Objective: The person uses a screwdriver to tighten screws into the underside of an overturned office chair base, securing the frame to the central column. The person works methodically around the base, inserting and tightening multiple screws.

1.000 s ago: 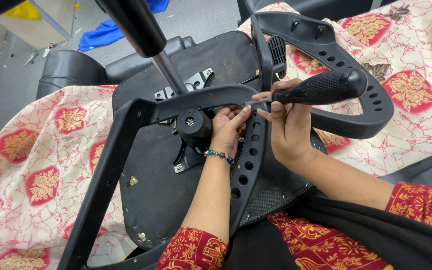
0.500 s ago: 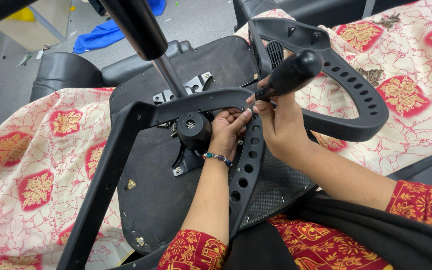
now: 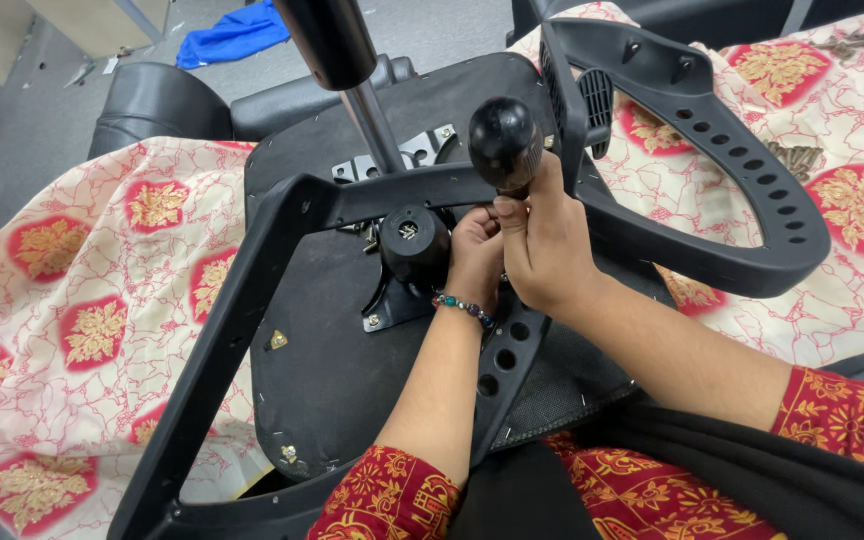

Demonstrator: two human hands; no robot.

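- Right hand [image 3: 547, 250] fingers clench a glossy black, round-ended tool handle [image 3: 504, 140], upright.
- Left hand [image 3: 474, 250] fingers curl against the black chair armrest [image 3: 252, 300]; grip unclear.

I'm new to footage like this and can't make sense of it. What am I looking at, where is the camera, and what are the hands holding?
The camera sits on a person's head and looks down at their own two hands. An office chair seat lies upside down on a red and cream patterned cloth, its black armrest frame on top. The right hand grips a black rounded tool handle, pointed down. The left hand, with a beaded bracelet at its wrist, is at the spot under the tool, beside the chair's black mechanism.
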